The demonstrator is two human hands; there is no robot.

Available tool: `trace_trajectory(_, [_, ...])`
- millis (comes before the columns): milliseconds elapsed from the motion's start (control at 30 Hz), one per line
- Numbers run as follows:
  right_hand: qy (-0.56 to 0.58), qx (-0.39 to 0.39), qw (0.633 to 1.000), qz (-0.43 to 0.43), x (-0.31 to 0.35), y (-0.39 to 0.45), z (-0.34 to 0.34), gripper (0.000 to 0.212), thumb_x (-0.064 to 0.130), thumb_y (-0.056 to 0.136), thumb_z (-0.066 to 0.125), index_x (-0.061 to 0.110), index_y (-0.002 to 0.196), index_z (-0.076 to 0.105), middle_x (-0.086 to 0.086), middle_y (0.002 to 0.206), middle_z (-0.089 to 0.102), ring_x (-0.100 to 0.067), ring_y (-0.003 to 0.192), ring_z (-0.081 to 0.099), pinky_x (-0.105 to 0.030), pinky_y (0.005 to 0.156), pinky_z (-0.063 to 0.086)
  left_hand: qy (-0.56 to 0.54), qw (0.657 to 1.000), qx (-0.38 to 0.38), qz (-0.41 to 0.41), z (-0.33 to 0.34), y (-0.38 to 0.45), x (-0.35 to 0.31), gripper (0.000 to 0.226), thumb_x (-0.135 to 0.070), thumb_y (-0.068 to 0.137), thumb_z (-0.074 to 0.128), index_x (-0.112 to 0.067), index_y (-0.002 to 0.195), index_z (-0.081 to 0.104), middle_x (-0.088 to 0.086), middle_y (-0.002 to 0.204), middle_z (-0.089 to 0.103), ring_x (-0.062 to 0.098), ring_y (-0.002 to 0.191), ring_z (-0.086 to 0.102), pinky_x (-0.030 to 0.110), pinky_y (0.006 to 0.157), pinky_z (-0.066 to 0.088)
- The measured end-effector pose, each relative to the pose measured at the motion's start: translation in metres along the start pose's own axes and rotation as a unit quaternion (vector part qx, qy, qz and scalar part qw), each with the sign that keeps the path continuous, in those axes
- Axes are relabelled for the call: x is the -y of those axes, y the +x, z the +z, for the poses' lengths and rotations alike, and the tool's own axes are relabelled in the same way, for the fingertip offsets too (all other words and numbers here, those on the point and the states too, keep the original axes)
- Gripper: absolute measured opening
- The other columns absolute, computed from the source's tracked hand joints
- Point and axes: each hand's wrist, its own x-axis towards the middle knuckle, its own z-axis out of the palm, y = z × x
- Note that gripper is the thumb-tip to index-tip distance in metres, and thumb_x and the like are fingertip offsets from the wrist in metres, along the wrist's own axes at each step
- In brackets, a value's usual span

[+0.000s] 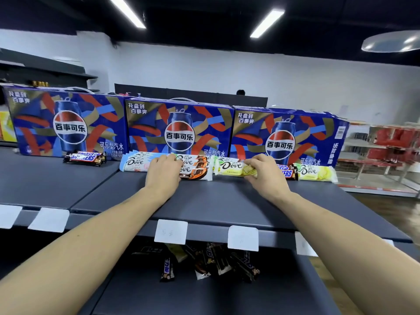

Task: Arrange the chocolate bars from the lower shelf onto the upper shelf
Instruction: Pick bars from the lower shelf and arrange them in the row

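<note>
Both hands are out over the upper shelf, working along the row of bars laid at the foot of three Pepsi cartons; the cartons act as a backstop, so each bar can be pushed back until it sits square. The left hand lies on the brown Dove bars, fingers curled over their near end, apparently nudging them flush beside the pale blue Dove stack. The right hand pinches the yellow Dove bar by its right end, thumb below and fingers above, a grip that suits sliding it sideways into line. Right of that hand lie a Snickers bar and another yellow Dove; a small Snickers pile sits well to the left. On the lower shelf a loose heap of bars still waits, so I judge the job partly done
</note>
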Motion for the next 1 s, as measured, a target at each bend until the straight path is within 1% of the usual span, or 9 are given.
trace_trajectory(100, [0.000,0.007,1.000,0.005,-0.004,0.011,0.006,0.047,0.020,0.084,0.073,0.020,0.129,0.060,0.001,0.121,0.055,-0.020,0.118,0.044,-0.032,0.095,0.042,-0.002,1.000,0.014,-0.007,0.007,0.013,-0.001,0.023,-0.017,0.084,0.064,-0.021,0.107,0.065,0.001,0.102,0.058,0.024,0.100,0.055,0.033,0.082,0.040])
trace_trajectory(167, [-0.001,0.012,1.000,0.007,-0.005,0.017,0.010,0.048,0.021,0.084,0.074,0.021,0.130,0.060,0.002,0.122,0.055,-0.019,0.119,0.043,-0.032,0.096,0.042,0.001,1.000,0.023,-0.007,0.010,0.022,-0.001,0.021,-0.013,0.084,0.062,-0.021,0.103,0.065,0.002,0.100,0.058,0.024,0.099,0.056,0.033,0.081,0.040])
trace_trajectory(433, [-0.012,0.007,1.000,0.001,-0.011,0.027,0.017,0.047,0.024,0.084,0.074,0.021,0.129,0.060,0.002,0.122,0.054,-0.018,0.117,0.044,-0.032,0.097,0.042,-0.009,1.000,0.029,-0.004,0.028,0.047,0.002,0.033,-0.009,0.085,0.058,-0.021,0.116,0.062,0.003,0.108,0.059,0.025,0.105,0.053,0.035,0.083,0.041])
trace_trajectory(633, [-0.013,0.006,1.000,0.005,-0.012,0.028,0.016,0.048,0.023,0.084,0.074,0.021,0.130,0.060,0.002,0.121,0.055,-0.018,0.118,0.044,-0.033,0.099,0.043,-0.002,0.999,0.033,0.008,0.024,0.050,-0.005,0.040,-0.009,0.084,0.058,-0.018,0.123,0.054,0.005,0.118,0.053,0.026,0.111,0.047,0.035,0.088,0.040])
trace_trajectory(767, [-0.012,0.012,1.000,0.000,-0.014,0.022,0.012,0.049,0.024,0.085,0.073,0.021,0.131,0.059,0.003,0.122,0.054,-0.017,0.118,0.043,-0.033,0.098,0.043,-0.024,0.999,0.021,0.032,0.012,0.045,-0.027,0.036,-0.013,0.085,0.058,-0.017,0.121,0.054,0.007,0.120,0.053,0.027,0.110,0.047,0.036,0.088,0.040])
trace_trajectory(900, [-0.016,0.010,1.000,-0.012,-0.026,0.014,-0.001,0.048,0.026,0.084,0.073,0.022,0.130,0.059,0.003,0.122,0.053,-0.018,0.117,0.043,-0.034,0.094,0.045,-0.030,0.998,0.005,0.056,-0.003,0.042,-0.063,0.032,-0.023,0.088,0.055,-0.019,0.119,0.056,0.005,0.120,0.054,0.027,0.110,0.048,0.036,0.087,0.040])
trace_trajectory(1000, [-0.019,0.006,1.000,-0.020,-0.044,0.005,-0.017,0.047,0.024,0.084,0.072,0.023,0.129,0.060,0.003,0.120,0.054,-0.020,0.116,0.044,-0.037,0.090,0.048,-0.025,0.998,0.009,0.060,-0.014,0.040,-0.094,0.030,-0.021,0.087,0.052,-0.019,0.116,0.060,0.005,0.116,0.057,0.027,0.109,0.050,0.035,0.084,0.040])
